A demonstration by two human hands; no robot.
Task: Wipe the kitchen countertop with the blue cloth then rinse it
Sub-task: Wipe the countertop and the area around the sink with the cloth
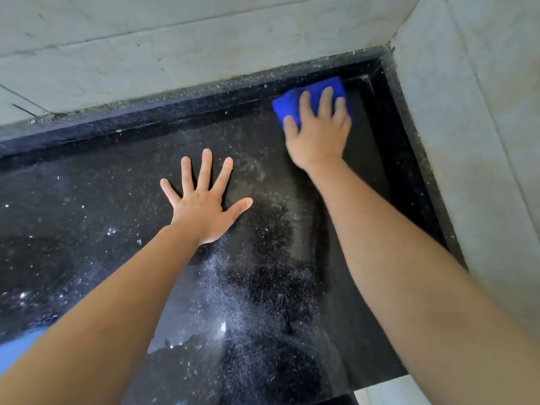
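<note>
The blue cloth (pixel 292 105) lies folded on the black speckled countertop (pixel 102 200), in the far right corner where the two walls meet. My right hand (pixel 318 133) presses flat on the cloth with straight fingers and covers its near half. My left hand (pixel 204 200) rests flat on the bare countertop with its fingers spread, a short way left of and nearer than the cloth. It holds nothing. Pale dust and smear marks lie over the middle of the countertop.
A grey tiled back wall (pixel 175 54) and a grey side wall (pixel 482 141) close off the corner. A low dark upstand (pixel 146 118) runs along the back. The counter's front edge (pixel 377 384) shows at the bottom right, with light floor beyond.
</note>
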